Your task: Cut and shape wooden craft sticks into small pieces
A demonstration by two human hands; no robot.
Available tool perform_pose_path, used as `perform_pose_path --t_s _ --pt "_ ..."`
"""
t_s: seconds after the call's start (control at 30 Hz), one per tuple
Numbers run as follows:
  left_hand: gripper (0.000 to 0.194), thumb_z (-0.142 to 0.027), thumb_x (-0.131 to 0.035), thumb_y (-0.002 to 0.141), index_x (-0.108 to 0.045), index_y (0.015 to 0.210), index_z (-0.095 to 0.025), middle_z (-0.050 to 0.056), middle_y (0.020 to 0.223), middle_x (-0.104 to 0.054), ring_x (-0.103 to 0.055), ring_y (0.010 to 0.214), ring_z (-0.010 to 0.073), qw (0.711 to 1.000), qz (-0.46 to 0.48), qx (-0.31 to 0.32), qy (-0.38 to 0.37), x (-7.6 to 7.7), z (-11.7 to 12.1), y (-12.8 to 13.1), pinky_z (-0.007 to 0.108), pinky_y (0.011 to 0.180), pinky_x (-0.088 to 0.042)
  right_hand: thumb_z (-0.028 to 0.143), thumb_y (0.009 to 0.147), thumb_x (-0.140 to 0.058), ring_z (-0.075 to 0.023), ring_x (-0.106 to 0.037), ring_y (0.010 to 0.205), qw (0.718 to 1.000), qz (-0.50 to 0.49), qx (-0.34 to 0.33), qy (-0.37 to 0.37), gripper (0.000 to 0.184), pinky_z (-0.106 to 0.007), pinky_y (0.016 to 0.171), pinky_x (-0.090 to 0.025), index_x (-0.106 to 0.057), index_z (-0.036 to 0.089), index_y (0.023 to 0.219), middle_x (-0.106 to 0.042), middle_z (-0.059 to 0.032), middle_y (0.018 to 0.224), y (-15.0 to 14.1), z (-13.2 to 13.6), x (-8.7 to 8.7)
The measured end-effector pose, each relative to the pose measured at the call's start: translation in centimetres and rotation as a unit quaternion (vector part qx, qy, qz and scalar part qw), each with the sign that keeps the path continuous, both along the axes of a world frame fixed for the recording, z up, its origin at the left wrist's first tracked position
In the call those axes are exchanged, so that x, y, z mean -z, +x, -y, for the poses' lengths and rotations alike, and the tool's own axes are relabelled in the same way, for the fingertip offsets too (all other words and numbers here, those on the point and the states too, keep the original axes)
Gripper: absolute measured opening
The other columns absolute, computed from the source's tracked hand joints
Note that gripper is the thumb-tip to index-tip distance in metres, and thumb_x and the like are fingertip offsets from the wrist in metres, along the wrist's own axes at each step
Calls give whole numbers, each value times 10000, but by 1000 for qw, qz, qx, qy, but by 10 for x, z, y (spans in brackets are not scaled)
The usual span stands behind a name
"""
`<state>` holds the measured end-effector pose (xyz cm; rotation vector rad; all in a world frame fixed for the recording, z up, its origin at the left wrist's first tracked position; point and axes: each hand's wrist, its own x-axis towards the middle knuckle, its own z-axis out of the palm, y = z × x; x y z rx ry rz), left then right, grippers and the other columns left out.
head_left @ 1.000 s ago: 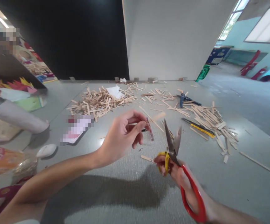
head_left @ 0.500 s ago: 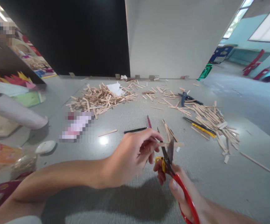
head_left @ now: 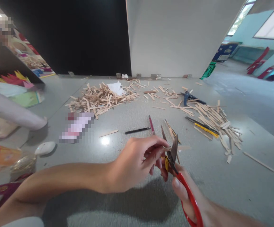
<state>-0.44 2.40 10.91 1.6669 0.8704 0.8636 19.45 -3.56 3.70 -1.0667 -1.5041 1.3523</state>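
My left hand [head_left: 137, 164] is closed, pinching a thin flat wooden stick [head_left: 184, 147] that runs rightward between the blades of the scissors [head_left: 174, 151]. My right hand [head_left: 186, 192] is wrapped round the red handle of those scissors, whose blades are parted and point away from me. A bit of yellow shows on the scissors by my right fingertips. Just beyond the hands lie a black pen [head_left: 137, 130], a maroon pen [head_left: 151, 124] and a slim pointed tool beside a wooden strip [head_left: 171, 129].
Left of centre rises a heap of wooden sticks [head_left: 103, 101] with white paper [head_left: 116, 88]. More sticks [head_left: 212, 115] lie right, by a yellow-black cutter [head_left: 206, 129] and dark blue pliers [head_left: 187, 97]. A white mouse [head_left: 45, 148] and cardboard tube [head_left: 18, 110] stand left; upright panels [head_left: 174, 37] close the back.
My left hand has moved slightly right, closer to the scissors, and the stick reaches a little farther past the blades. The scissors stay parted in my right hand.
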Motion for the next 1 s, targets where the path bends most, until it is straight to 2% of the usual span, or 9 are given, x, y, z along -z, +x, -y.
perform_pose_path --t_s 0.13,0.3,0.5,0.7,1.0 --pt "207 -207 -534 1054 -731 1078 -149 10 726 -690 -613 518 99 1000 -9 0 17 0 -1 -1 206 562 -531 841 948 -561 -202 -443 676 1000 -3 -1 -4 581 -313 562 -434 -633 267 999 -456 -7 750 -1 -1 -1" --pt "206 -182 -537 1044 -740 1058 -148 15 754 -703 -610 535 88 1000 5 2 24 0 1 -1 189 567 -532 832 959 -560 -203 -453 675 1000 13 1 -6 583 -319 571 -449 -647 256 975 -479 -14 739 -2 0 -7" --pt "228 -171 -528 1027 -753 1042 -142 43 770 -727 -662 574 105 999 6 8 50 5 0 -1 180 540 -521 816 987 -538 -207 -486 677 999 18 20 -26 591 -332 614 -487 -685 244 944 -501 -12 708 -3 4 -2" --pt "238 -163 -502 1036 -736 1022 -126 13 724 -667 -624 535 85 998 14 17 52 12 0 0 171 530 -507 813 996 -520 -198 -452 675 999 18 39 -28 613 -333 620 -459 -636 236 826 -512 -24 726 -7 5 0" --pt "229 -144 -484 1047 -710 1015 -127 10 767 -655 -605 545 73 998 18 13 54 10 3 3 173 551 -506 839 994 -491 -193 -421 679 999 11 42 -26 640 -336 622 -439 -568 244 775 -492 -24 726 -10 7 -6"
